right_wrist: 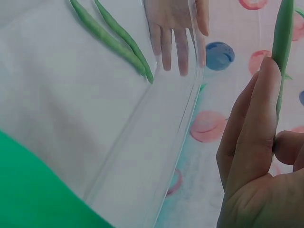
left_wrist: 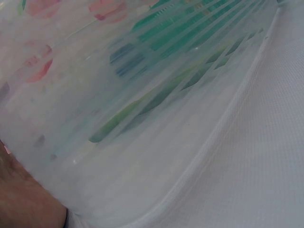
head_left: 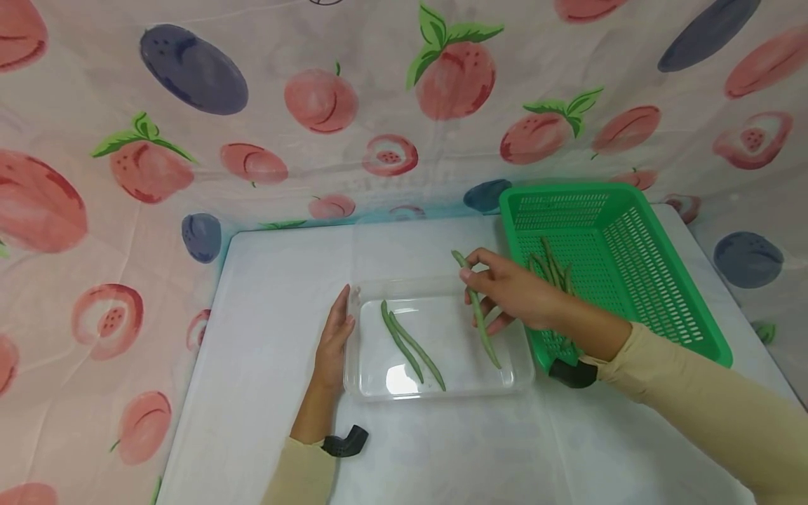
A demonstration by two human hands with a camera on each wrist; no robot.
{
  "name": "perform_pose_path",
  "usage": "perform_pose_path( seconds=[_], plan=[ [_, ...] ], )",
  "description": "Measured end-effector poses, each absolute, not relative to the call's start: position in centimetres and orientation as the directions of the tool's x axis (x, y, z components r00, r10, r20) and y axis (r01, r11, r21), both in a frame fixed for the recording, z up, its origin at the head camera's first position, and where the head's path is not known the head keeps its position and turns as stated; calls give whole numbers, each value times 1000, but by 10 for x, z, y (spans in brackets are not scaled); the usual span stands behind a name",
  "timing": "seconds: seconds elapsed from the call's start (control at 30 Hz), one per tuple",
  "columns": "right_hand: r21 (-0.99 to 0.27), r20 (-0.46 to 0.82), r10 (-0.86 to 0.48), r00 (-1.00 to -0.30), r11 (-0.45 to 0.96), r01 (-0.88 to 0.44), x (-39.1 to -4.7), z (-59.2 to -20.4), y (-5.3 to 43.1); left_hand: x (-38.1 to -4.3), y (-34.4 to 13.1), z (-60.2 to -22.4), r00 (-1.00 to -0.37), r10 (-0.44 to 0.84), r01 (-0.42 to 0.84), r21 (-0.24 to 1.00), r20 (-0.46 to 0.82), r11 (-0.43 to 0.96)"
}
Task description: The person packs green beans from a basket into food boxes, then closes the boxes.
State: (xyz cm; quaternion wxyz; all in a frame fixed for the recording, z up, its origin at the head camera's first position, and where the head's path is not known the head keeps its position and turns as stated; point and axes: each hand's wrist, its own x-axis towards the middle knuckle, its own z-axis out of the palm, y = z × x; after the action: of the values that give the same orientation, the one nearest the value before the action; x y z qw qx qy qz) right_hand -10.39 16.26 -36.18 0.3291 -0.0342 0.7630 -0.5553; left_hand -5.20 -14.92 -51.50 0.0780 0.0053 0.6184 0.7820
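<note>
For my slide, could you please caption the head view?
Right hand holding a green bean over a clear tray containing two more, left hand against its side.

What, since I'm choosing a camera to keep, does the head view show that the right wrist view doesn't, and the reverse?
Only the head view: beans in the green basket, and tan sleeves.
Only the right wrist view: fingers of the left hand seen through a wall of the clear box.
Both: two beans in that box, a third bean in the right hand, and at least part of the basket.
</note>
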Motion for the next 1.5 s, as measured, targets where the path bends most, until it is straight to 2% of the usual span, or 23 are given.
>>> perform_pose_path(
  seconds=[1.0,1.5],
  plan=[
    [-874,-462,-420,-782,364,321,-98,-365,155,-53,-151,-515,-986,143,-115,965,-83,-236],
    [-860,-498,-413,-763,350,372,-97,-362,154,-51,-150,-513,-988,126,-119,972,-94,-203]
  ],
)
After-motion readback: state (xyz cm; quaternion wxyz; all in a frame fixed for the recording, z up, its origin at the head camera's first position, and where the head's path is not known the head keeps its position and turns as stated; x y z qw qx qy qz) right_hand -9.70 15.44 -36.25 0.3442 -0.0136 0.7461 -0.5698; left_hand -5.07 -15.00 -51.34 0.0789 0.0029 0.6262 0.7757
